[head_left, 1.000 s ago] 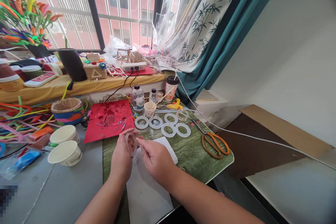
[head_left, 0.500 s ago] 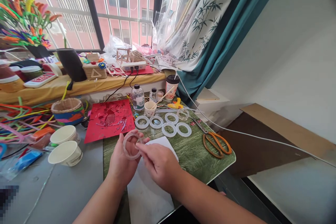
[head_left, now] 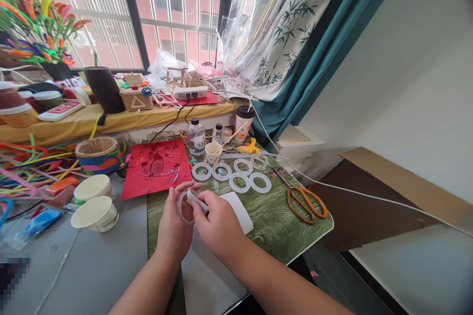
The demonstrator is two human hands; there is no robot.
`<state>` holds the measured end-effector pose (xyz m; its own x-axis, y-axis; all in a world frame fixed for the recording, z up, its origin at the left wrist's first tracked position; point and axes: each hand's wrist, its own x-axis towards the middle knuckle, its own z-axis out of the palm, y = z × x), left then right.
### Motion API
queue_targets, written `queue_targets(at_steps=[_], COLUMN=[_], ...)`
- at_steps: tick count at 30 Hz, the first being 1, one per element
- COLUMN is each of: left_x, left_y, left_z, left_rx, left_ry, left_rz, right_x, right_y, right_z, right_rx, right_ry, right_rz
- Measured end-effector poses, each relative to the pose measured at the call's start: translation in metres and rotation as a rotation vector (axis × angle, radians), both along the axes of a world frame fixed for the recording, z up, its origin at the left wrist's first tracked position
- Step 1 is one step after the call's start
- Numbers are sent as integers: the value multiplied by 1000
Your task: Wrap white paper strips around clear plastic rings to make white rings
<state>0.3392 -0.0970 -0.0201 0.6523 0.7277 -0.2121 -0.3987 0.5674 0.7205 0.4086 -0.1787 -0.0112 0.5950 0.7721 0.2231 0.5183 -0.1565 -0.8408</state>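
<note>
My left hand (head_left: 174, 229) cups a translucent ring mold (head_left: 182, 210), its fingers curled behind it. At the ring's right side, my right hand (head_left: 221, 221) pinches a soft whitish flap (head_left: 197, 202) between thumb and fingers. The flap looks like the mold's bent rim, though its join with the ring is hard to make out. Both hands are above a white sheet (head_left: 210, 275). Just beyond them, several similar ring molds (head_left: 240, 182) lie on the green wood-patterned mat (head_left: 273, 211), and a clearer ring (head_left: 259, 160) lies behind those.
Orange-handled scissors (head_left: 306, 204) lie at the right. Behind the rings are a paper cup (head_left: 213, 153) with a stick, a bottle (head_left: 195, 138) and a yellow glue gun (head_left: 249, 146). Red paper (head_left: 135, 174) and two white cups (head_left: 94, 214) are at the left.
My right fingers have shifted slightly right and up, and a whitish flap now shows in their pinch. My left hand still holds the ring mold, now turned more edge-on.
</note>
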Motion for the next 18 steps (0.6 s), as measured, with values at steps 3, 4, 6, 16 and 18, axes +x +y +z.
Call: queue_targets(at_steps=[3,4,6,16,18], left_x=[1,0,-1,-4,-4], left_y=[1,1,0,-2,-1], left_z=[-2,-3,-4,-15,-15], left_rx=[-1,-7,9,182,182], left_ry=[30,34,21,1,-15], left_rz=[8,-3,-36,-128,-142], right_x=[-4,-5,-6,4,5], right_y=[3,3,4,0,0], right_z=[-2,-3,-2,1,2], right_rx=[-14,-4,25,-14,-5], right_ry=[-36,-35,-17,-339,-296], right_rz=[29,36,50,85,91])
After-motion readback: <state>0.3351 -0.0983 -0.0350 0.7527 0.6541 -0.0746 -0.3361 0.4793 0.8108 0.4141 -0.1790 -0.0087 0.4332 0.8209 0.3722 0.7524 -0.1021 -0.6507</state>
